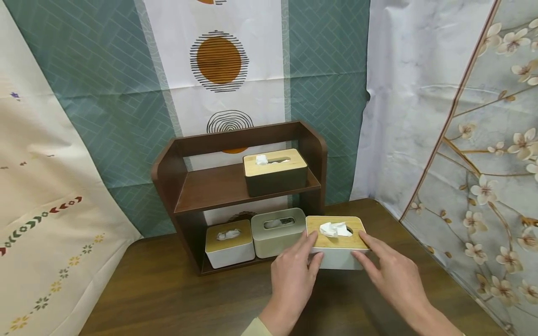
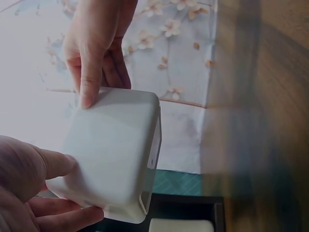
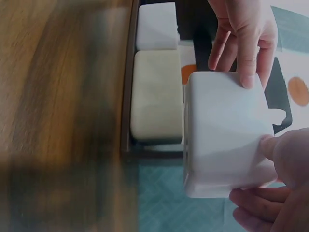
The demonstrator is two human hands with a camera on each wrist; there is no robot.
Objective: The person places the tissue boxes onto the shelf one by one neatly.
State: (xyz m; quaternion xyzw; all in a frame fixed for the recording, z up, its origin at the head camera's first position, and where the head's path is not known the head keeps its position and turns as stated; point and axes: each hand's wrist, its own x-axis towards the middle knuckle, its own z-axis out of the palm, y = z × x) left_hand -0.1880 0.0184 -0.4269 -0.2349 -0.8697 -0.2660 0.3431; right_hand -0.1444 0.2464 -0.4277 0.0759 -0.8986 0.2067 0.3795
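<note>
A white tissue box (image 1: 339, 259) with a light wooden lid and a tuft of tissue is held up over the table by both hands. My left hand (image 1: 292, 275) grips its left end, thumb on the near side. On the opposite end my right hand (image 1: 391, 275) does the same. In the left wrist view the white side of the box (image 2: 113, 145) shows between the two hands. Behind it, on the lower shelf, stand a grey-green tissue box (image 1: 273, 241) and a white, wood-lidded tissue box (image 1: 231, 255), side by side.
A dark brown two-tier shelf (image 1: 210, 186) stands at the back of the wooden table (image 1: 168, 298). Its upper tier bears a dark tissue box (image 1: 277, 181) with a wooden lid at the right. Patterned cloths (image 1: 332, 102) hang behind and at both sides.
</note>
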